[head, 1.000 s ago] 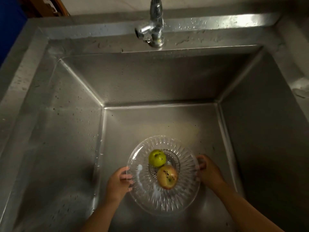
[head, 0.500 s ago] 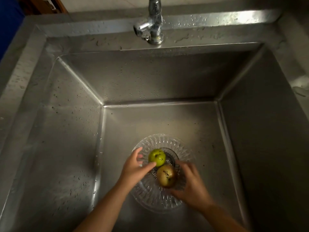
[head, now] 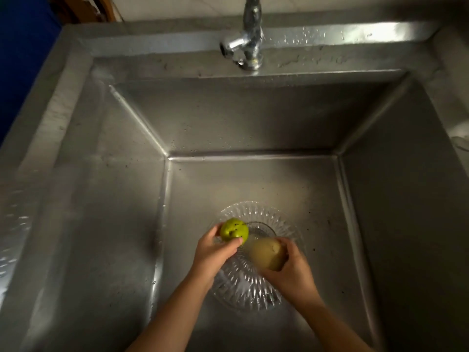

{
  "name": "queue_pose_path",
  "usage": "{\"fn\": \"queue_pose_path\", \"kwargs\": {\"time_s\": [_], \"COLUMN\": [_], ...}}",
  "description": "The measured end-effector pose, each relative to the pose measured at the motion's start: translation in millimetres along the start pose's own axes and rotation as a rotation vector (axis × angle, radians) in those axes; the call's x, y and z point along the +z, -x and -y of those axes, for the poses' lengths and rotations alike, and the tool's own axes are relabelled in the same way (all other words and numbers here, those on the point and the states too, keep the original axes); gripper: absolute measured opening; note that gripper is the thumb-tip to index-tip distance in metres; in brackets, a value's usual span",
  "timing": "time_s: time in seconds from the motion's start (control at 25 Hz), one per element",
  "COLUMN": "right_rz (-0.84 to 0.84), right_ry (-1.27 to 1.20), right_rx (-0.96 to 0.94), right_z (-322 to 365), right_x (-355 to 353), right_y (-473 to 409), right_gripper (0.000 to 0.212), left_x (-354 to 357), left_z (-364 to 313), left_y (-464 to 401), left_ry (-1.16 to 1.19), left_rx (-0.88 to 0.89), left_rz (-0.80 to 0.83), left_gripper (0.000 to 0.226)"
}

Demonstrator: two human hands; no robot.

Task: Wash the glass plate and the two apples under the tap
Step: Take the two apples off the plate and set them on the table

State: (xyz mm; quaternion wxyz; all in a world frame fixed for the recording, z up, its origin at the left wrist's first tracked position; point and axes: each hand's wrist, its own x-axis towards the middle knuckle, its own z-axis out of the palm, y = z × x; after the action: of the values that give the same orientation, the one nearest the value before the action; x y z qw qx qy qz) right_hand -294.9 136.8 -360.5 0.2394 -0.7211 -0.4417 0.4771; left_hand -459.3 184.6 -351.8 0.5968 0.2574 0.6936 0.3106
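Observation:
A clear ribbed glass plate [head: 256,214] lies on the floor of the steel sink. My left hand [head: 215,252] is shut on a green apple [head: 234,230] with dark spots, held just above the plate's left rim. My right hand [head: 289,270] is shut on a yellowish-brown apple [head: 266,252], blurred, over the plate's middle. Both forearms come in from the bottom edge and hide the plate's near part. The chrome tap [head: 247,47] stands at the back rim, and no water stream shows under it.
The deep steel sink [head: 114,199] has steep walls all around, with droplets on the back ledge [head: 330,31]. A dark blue surface [head: 22,59] borders the far left.
My hands let go of the plate's rim, moved inward, and each closed on an apple. Both apples are now lifted off the plate, which lies on the sink floor.

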Motion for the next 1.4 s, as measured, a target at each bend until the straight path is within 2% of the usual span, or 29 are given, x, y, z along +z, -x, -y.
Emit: {"fn": "queue_pose_path", "kwargs": {"time_s": [0.08, 0.24, 0.36, 0.48, 0.64, 0.76, 0.88, 1.12, 1.4], "right_rz": [0.009, 0.093, 0.176, 0.280, 0.429, 0.522, 0.583, 0.618, 0.625], "right_ry": [-0.007, -0.048, -0.089, -0.089, -0.070, -0.021, 0.058, 0.259, 0.341], "right_rx": [-0.051, -0.198, -0.328, -0.437, -0.565, -0.624, -0.671, -0.650, -0.658], "right_z": [34, 128, 209, 283, 357, 396, 432, 461, 448], "right_x": [-12, -18, -10, 9, 66, 132, 206, 304, 319], "right_y": [8, 34, 59, 84, 112, 133, 146, 148, 143], "right_gripper": [0.069, 0.067, 0.065, 0.063, 0.065, 0.068, 0.069, 0.070, 0.075], "left_x": [-16, -62, -112, -174, -271, -353, -423, -486, -493], "left_z": [-26, -97, -147, -179, -189, -179, -168, -149, -132], "left_y": [29, 96, 146, 190, 232, 251, 253, 227, 209], "left_ry": [0.050, 0.133, 0.202, 0.226, 0.239, 0.270, 0.311, 0.318, 0.414], "left_rx": [0.053, 0.190, 0.267, 0.363, 0.448, 0.393, 0.275, 0.134, 0.023], "left_rz": [-0.034, -0.003, -0.064, -0.154, -0.373, -0.577, -0.678, -0.669, -0.648], "left_gripper": [0.032, 0.039, 0.040, 0.040, 0.043, 0.047, 0.049, 0.032, 0.052]}}
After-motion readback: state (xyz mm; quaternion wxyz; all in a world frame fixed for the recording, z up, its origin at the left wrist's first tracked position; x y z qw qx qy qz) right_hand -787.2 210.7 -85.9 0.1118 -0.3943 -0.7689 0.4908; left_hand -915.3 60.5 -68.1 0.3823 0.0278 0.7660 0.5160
